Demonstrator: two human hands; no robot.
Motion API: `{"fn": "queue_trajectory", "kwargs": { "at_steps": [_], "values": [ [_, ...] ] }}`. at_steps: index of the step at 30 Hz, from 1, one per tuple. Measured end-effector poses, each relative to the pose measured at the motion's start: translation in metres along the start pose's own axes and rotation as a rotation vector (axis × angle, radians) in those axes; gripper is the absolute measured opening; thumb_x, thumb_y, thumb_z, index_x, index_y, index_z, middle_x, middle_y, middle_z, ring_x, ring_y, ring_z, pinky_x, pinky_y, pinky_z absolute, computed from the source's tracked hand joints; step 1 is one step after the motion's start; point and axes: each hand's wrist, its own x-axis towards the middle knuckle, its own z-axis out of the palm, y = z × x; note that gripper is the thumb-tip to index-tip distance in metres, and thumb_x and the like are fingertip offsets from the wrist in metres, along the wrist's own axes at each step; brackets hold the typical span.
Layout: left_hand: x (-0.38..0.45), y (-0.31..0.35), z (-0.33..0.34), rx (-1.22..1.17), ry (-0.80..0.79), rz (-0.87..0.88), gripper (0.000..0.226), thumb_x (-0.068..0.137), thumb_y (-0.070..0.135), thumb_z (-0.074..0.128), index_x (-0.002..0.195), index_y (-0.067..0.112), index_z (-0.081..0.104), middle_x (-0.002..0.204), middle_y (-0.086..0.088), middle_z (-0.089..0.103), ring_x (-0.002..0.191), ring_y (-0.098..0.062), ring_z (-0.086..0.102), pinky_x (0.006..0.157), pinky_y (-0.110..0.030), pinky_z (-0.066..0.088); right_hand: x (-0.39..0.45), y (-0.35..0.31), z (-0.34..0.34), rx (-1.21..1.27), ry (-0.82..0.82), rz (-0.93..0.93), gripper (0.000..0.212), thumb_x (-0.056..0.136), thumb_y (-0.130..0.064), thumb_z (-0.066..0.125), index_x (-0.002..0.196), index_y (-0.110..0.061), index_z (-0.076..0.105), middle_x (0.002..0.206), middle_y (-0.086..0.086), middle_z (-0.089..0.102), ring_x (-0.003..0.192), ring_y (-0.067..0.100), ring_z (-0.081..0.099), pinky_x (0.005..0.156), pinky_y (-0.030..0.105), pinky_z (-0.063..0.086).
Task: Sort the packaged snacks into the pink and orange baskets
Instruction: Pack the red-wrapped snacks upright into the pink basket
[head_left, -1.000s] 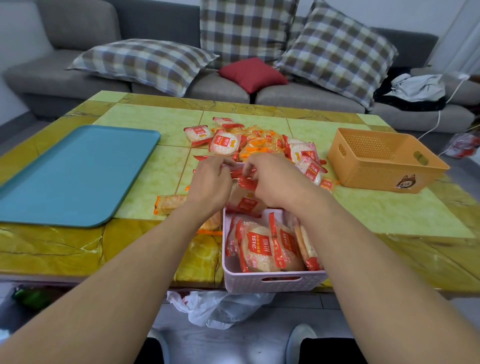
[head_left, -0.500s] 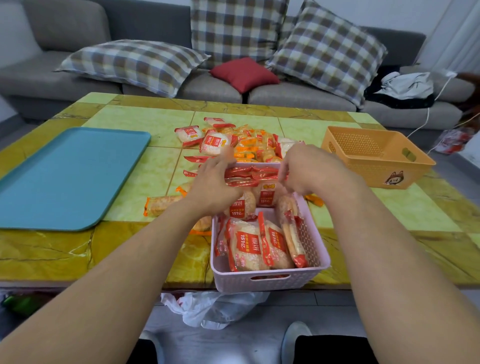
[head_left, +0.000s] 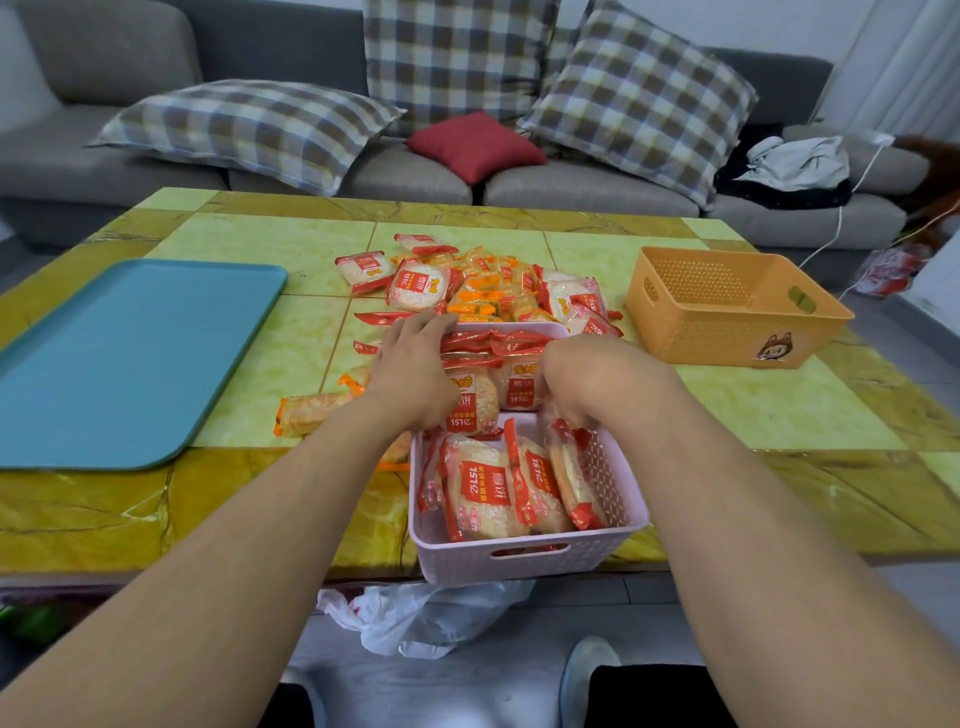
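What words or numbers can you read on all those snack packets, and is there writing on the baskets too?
"151亿" on the red-and-white rice cracker packets in the pink basket, for example this packet.
The other characters and yellow logos on those packets: too blurred to read.
Packets in the pile on the table: print too small to read.
Orange basket: no words, only a cartoon animal sticker.

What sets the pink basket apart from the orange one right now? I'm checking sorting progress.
The pink basket holds red-and-white snack packs; the orange basket looks empty. Pink sits at the near table edge under both hands, orange farther right, untouched. Both are perforated plastic with handle slots.
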Motion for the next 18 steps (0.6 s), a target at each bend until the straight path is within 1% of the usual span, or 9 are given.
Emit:
{"fn": "queue_trajectory", "kwargs": {
  "at_steps": [2, 3, 7, 9, 11, 12, 14, 16, 18],
  "values": [
    [-0.001, -0.001, 0.000, -0.009, 0.006, 0.005, 0.088, 0.079, 0.006, 0.068, 0.156, 0.026, 0.028, 0.163, -0.003, 0.025, 0.151, -0.028, 0.015, 0.122, -0.050, 0.022, -0.001, 0.000, 0.001, -0.016, 0.054, -0.015, 0.049, 0.086, -0.002, 0.064, 0.127, -0.027, 0.068, 0.098, 0.000, 0.062, 0.084, 0.025, 0.058, 0.072, 0.031, 0.046],
    [-0.001, -0.001, 0.001, -0.018, 0.008, 0.006, 0.088, 0.079, 0.006, 0.068, 0.156, 0.026, 0.029, 0.162, -0.003, 0.025, 0.151, -0.028, 0.016, 0.122, -0.050, 0.023, -0.002, 0.001, 0.001, -0.024, 0.067, -0.019, 0.049, 0.085, -0.001, 0.063, 0.126, -0.027, 0.069, 0.096, 0.000, 0.061, 0.083, 0.025, 0.058, 0.071, 0.031, 0.045],
    [-0.001, -0.001, 0.001, -0.041, 0.006, 0.003, 0.089, 0.078, 0.005, 0.068, 0.155, 0.026, 0.029, 0.162, -0.003, 0.025, 0.150, -0.028, 0.017, 0.121, -0.051, 0.025, -0.003, 0.000, -0.001, -0.007, 0.069, -0.044, 0.045, 0.086, -0.002, 0.061, 0.122, -0.027, 0.072, 0.110, -0.001, 0.069, 0.091, 0.024, 0.064, 0.071, 0.030, 0.047],
    [-0.001, -0.001, 0.001, -0.039, 0.006, 0.002, 0.089, 0.078, 0.005, 0.068, 0.156, 0.025, 0.029, 0.162, -0.003, 0.025, 0.150, -0.028, 0.017, 0.121, -0.050, 0.025, 0.000, 0.000, 0.001, 0.020, 0.092, -0.073, 0.032, 0.088, -0.011, 0.067, 0.114, -0.028, 0.075, 0.104, -0.004, 0.072, 0.092, 0.023, 0.067, 0.067, 0.029, 0.047],
    [-0.001, -0.001, 0.002, -0.044, 0.009, 0.000, 0.090, 0.078, 0.005, 0.068, 0.156, 0.025, 0.029, 0.161, -0.003, 0.025, 0.149, -0.028, 0.018, 0.121, -0.050, 0.026, 0.003, 0.002, 0.002, 0.054, 0.162, -0.094, 0.013, 0.088, -0.030, 0.074, 0.100, -0.030, 0.077, 0.094, -0.007, 0.072, 0.087, 0.021, 0.068, 0.063, 0.028, 0.047],
    [-0.001, -0.001, 0.003, -0.048, 0.012, 0.001, 0.090, 0.078, 0.005, 0.068, 0.156, 0.025, 0.029, 0.161, -0.003, 0.026, 0.149, -0.028, 0.018, 0.121, -0.050, 0.026, 0.003, 0.003, 0.001, 0.092, 0.194, -0.100, 0.015, 0.087, -0.042, 0.075, 0.093, -0.029, 0.077, 0.089, -0.006, 0.072, 0.085, 0.020, 0.068, 0.063, 0.029, 0.048],
    [-0.001, 0.000, 0.003, -0.055, 0.014, 0.002, 0.089, 0.078, 0.005, 0.068, 0.156, 0.025, 0.029, 0.161, -0.003, 0.026, 0.149, -0.028, 0.019, 0.121, -0.050, 0.027, 0.001, 0.007, -0.004, 0.159, 0.228, -0.093, 0.032, 0.086, -0.055, 0.072, 0.086, -0.024, 0.077, 0.082, -0.005, 0.071, 0.080, 0.019, 0.067, 0.066, 0.031, 0.052],
    [-0.001, -0.001, 0.003, -0.059, 0.013, 0.005, 0.088, 0.078, 0.005, 0.068, 0.156, 0.024, 0.029, 0.161, -0.003, 0.026, 0.149, -0.028, 0.019, 0.120, -0.050, 0.028, -0.001, 0.011, -0.010, 0.208, 0.240, -0.087, 0.036, 0.087, -0.057, 0.069, 0.087, -0.022, 0.076, 0.079, -0.003, 0.070, 0.078, 0.019, 0.066, 0.071, 0.033, 0.054],
    [0.000, -0.002, 0.003, -0.061, 0.015, 0.008, 0.088, 0.078, 0.005, 0.068, 0.155, 0.024, 0.030, 0.161, -0.003, 0.026, 0.149, -0.029, 0.020, 0.120, -0.049, 0.028, -0.001, 0.015, -0.014, 0.270, 0.232, -0.068, 0.039, 0.091, -0.056, 0.065, 0.090, -0.018, 0.074, 0.075, -0.001, 0.066, 0.075, 0.020, 0.064, 0.070, 0.034, 0.053]
  ]
}}
